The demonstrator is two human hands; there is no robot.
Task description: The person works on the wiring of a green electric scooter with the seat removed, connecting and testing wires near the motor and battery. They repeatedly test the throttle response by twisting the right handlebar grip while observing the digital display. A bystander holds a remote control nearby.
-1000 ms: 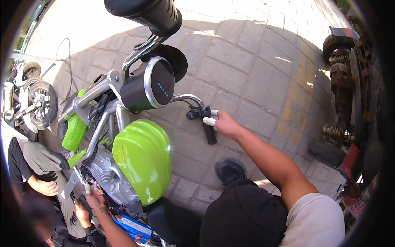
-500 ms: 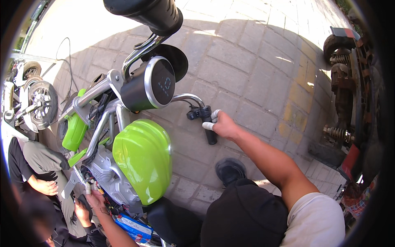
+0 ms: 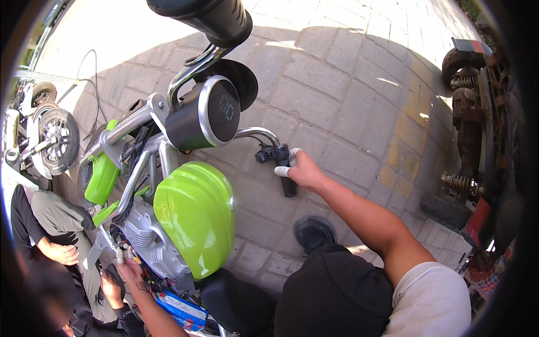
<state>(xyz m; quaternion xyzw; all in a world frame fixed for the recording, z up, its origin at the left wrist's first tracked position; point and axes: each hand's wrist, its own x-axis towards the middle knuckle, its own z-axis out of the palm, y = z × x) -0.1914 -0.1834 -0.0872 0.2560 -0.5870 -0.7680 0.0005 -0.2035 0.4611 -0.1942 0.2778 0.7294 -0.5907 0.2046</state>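
A small motorbike with a glossy green tank point(image 3: 193, 216) stands under me. Out on the right handlebar, my right hand point(image 3: 304, 169) is wrapped around the black handlebar grip point(image 3: 287, 182), with white coverings on its fingertips. Next to that hand sits a black switch block point(image 3: 269, 154). A round gauge point(image 3: 222, 111) with lit digits is mounted at the handlebar. Low on the left, beside the silver engine point(image 3: 147, 236), my left hand point(image 3: 131, 272) reaches in among thin wires point(image 3: 147, 272). Its covered fingers are bent together; what they pinch is too small to make out.
Another person crouches at the left; one hand point(image 3: 63, 254) rests near the knee, the other point(image 3: 111, 289) is by a dark object. A blue pack point(image 3: 181, 310) lies below the engine. A rusty vehicle frame point(image 3: 469, 118) stands right; bike wheels point(image 3: 59, 140) are far left.
The lit figures on the gauge have changed. My right hand has turned very slightly on the grip; my left hand stays in place.
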